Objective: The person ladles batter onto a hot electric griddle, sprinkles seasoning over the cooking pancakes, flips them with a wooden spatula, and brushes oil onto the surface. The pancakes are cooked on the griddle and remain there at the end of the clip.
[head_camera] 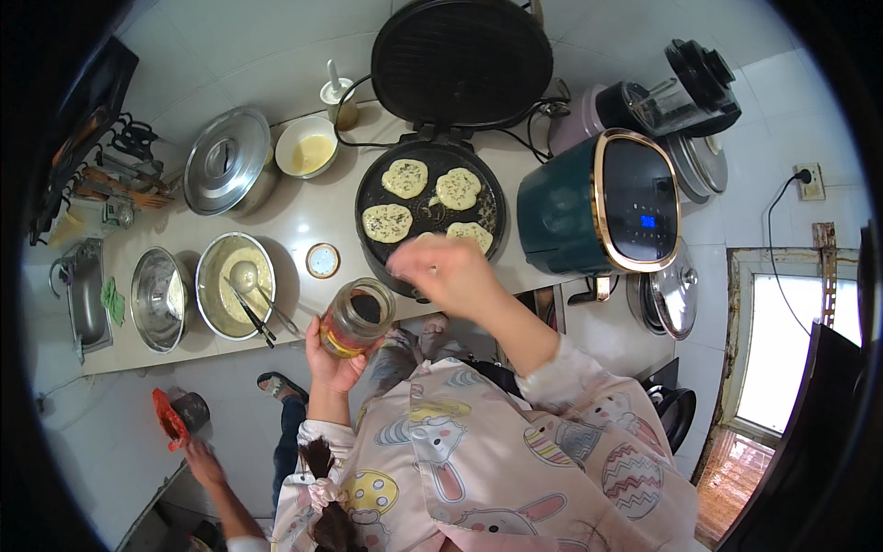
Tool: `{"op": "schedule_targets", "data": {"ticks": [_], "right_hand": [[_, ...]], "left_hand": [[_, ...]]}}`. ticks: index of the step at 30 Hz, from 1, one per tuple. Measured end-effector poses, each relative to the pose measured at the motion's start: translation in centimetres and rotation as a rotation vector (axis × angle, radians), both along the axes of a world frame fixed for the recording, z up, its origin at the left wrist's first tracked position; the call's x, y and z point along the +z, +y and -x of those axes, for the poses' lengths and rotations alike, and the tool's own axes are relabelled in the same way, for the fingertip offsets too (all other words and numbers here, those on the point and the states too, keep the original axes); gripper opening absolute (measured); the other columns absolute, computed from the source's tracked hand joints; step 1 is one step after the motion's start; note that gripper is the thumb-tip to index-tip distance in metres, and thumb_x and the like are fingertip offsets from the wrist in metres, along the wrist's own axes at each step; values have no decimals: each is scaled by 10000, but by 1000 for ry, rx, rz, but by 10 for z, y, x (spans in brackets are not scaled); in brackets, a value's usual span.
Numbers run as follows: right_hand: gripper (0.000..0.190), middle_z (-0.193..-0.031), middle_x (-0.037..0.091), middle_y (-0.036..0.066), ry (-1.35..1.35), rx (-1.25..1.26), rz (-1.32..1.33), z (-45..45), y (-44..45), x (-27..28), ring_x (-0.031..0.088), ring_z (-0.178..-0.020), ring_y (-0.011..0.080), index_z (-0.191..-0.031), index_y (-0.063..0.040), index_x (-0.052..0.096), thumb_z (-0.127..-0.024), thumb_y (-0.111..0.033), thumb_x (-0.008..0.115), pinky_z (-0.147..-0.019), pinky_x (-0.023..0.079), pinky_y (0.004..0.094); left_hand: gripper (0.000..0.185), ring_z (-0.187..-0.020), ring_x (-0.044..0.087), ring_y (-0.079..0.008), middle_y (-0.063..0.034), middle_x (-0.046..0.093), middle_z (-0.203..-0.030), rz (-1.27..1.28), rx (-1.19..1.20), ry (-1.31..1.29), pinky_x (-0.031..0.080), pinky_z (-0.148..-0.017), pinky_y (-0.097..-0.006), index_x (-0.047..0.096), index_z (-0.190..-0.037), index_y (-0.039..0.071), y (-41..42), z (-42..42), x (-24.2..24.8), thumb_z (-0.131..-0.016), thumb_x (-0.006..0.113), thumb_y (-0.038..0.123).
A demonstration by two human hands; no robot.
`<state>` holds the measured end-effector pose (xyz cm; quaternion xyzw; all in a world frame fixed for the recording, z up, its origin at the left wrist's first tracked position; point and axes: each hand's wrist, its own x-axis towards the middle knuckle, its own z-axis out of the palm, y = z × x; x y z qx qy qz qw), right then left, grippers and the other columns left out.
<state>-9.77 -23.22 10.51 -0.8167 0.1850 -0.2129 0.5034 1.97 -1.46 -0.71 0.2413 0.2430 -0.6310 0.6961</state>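
Observation:
My left hand point(332, 369) holds a glass jar point(350, 324) tilted, its mouth uncovered and something dark inside. Over the near edge of an open electric griddle point(431, 153) is my right hand point(452, 276), blurred by motion, with its fingers drawn together. Whether they pinch anything is too blurred to tell. Several round pale batter cakes point(405, 179) lie on the dark plate, strewn with dark specks. My right hand partly hides the nearest ones. A round jar lid point(323, 261) rests on the counter to the left of the griddle.
The griddle's raised lid point(462, 62) stands behind. Left are a batter bowl point(270, 265) with a ladle and tongs, a steel bowl point(141, 303), a lidded pot point(224, 159) and a white bowl point(284, 146). A green air fryer point(559, 207) stands right. Another person's hand point(203, 462) is near a red bag point(165, 417).

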Motion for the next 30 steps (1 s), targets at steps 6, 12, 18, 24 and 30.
{"op": "schedule_targets", "data": {"ticks": [6,12,18,24,30], "right_hand": [[124,-807,628,130,155,587,476,16,12,-4,640,-737,294,-810,10,612,-707,-45,570,-669,539,365],[154,-788,622,156,115,655,524,17,27,11,634,-723,296,-805,30,604,-675,-52,589,-637,539,346],[173,-800,628,149,324,753,571,31,34,24,631,-743,296,-821,29,613,-668,-50,597,-655,537,348],[192,-812,634,142,474,825,580,38,34,29,629,-764,295,-836,29,623,-661,-48,605,-674,536,349],[193,-813,643,129,277,584,484,46,25,18,629,-788,298,-835,21,638,-659,-53,614,-716,529,359]], "left_hand": [[581,-690,676,-265,-136,664,-978,51,-174,-191,558,-426,-305,522,-1207,32,-30,4,48,-893,409,507],[528,-694,684,-279,-155,665,-978,-31,-299,-403,572,-427,-348,543,-1174,-3,-25,-19,83,-887,448,430],[572,-683,683,-289,-153,672,-960,69,-332,-118,576,-441,-370,546,-1187,1,-33,0,67,-874,439,468],[570,-690,681,-296,-150,676,-946,142,-320,107,579,-462,-375,567,-1152,24,-24,23,33,-878,423,503],[617,-742,664,-405,-186,656,-997,136,-325,139,587,-469,-390,529,-1218,65,-31,28,8,-881,369,557]]}}
